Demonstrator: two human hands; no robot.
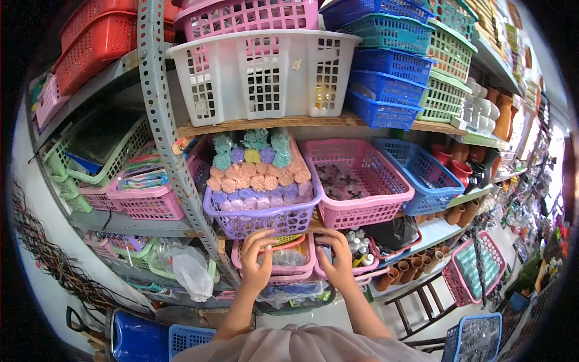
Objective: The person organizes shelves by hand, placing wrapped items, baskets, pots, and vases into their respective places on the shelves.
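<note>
My left hand is raised with loosely curved fingers and the thumb apart, just below the front of a purple basket. Nothing shows in its fingers. To its right, my right hand is held in a similar bent shape, also without anything in it, and overlaps the edge of a lower pink basket. Bundles of peach flower-like rolls fill the purple basket, with lilac ones in front and teal ones on top. Between my hands lies another pink basket, holding a clear plastic bag and yellow and orange items.
A pink basket and a blue basket share the middle shelf. Above stands a large white basket. A perforated metal post rises at left. Clay pots line the lower shelf, near a dark ladder.
</note>
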